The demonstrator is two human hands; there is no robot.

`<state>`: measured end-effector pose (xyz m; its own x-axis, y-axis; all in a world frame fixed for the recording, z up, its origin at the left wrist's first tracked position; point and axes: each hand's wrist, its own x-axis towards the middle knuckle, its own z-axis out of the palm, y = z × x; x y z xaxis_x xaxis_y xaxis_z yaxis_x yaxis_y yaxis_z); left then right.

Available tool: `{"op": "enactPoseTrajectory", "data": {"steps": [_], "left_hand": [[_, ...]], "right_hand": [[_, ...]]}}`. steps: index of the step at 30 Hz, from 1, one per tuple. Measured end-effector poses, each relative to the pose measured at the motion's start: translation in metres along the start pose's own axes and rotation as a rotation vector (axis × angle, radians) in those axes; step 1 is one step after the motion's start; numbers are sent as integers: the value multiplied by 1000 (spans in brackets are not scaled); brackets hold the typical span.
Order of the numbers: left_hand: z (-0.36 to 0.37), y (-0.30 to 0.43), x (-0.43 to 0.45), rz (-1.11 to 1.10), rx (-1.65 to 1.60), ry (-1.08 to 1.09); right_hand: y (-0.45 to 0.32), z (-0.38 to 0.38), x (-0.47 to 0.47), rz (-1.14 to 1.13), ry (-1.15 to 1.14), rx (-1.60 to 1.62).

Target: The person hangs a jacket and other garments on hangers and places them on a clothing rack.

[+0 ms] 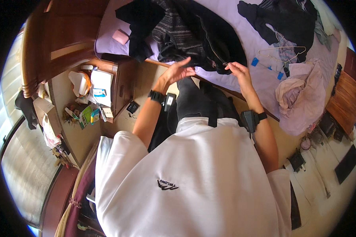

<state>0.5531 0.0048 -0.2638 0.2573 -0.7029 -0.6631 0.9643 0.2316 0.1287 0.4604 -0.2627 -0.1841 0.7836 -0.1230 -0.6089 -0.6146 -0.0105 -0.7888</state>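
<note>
A black zip-front jacket (225,38) with a grey patterned knit panel or lining (178,29) lies spread on the bed, its near edge hanging close to me. The fingertips of my right hand (239,72) pinch the jacket's lower corner, at the bottom end of the zip (209,37). My left hand (178,72) is at the near hem with thumb and fingers apart and nothing held in them. Whether its fingertips brush the cloth is hard to tell.
On the lilac bedsheet (255,94) are a pink case-like object (120,37), a wire hanger (281,53), a clip hanger with blue clips (269,67), dark clothes (281,23) and a crumpled pink cloth (302,91). A cluttered wooden bedside cabinet (123,86) stands left.
</note>
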Motion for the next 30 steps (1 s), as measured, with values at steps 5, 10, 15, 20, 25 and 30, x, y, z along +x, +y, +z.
{"op": "enactPoseTrajectory", "data": {"steps": [5,10,15,20,25,30], "left_hand": [[84,6,-49,150,347,-198],[146,3,-69,509,545,71],[172,-9,-62,707,929,163],[157,-18,-45,620,941,217],[157,-17,-15,272,1114,316],[138,6,-11,195,1195,463]], "right_hand": [[-30,6,-19,-20,14,208],[-60,7,-41,-26,-9,336],[-53,16,-45,-25,18,372],[-39,33,-40,8,88,361],[21,59,4,-99,175,319],[-21,72,-3,-37,197,34]]}}
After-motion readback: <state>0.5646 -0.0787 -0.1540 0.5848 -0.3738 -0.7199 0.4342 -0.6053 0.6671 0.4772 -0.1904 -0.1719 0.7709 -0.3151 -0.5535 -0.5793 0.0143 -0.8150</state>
